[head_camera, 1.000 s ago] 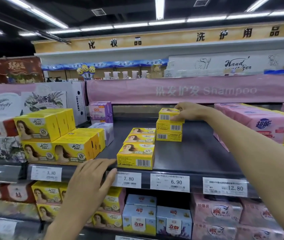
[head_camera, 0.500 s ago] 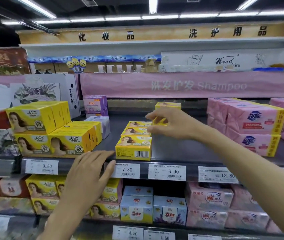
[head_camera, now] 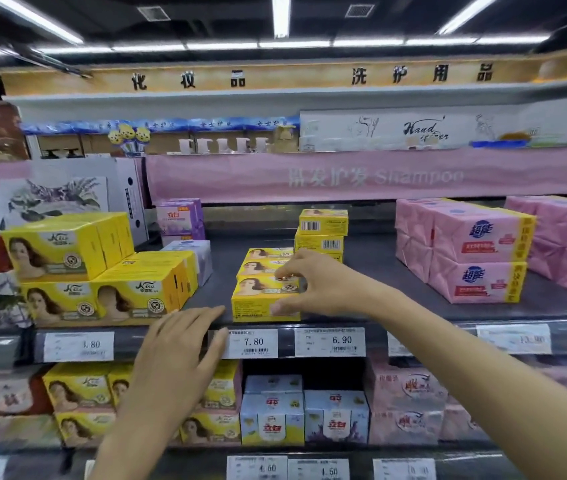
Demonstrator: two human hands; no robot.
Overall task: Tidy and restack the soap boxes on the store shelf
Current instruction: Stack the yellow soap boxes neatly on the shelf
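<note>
On a dark grey store shelf (head_camera: 372, 258), a right hand (head_camera: 327, 285) is pinching the front yellow cardboard soap box (head_camera: 257, 306) at the shelf's edge while the left hand (head_camera: 178, 351) is resting flat, fingers straight, on the price rail (head_camera: 126, 344).

Glossy yellow card soap boxes (head_camera: 265, 299) on matt grey shelf (head_camera: 372, 271).

Yellow soap boxes (head_camera: 262, 267) in a row; taller stack (head_camera: 321, 233) behind
</note>
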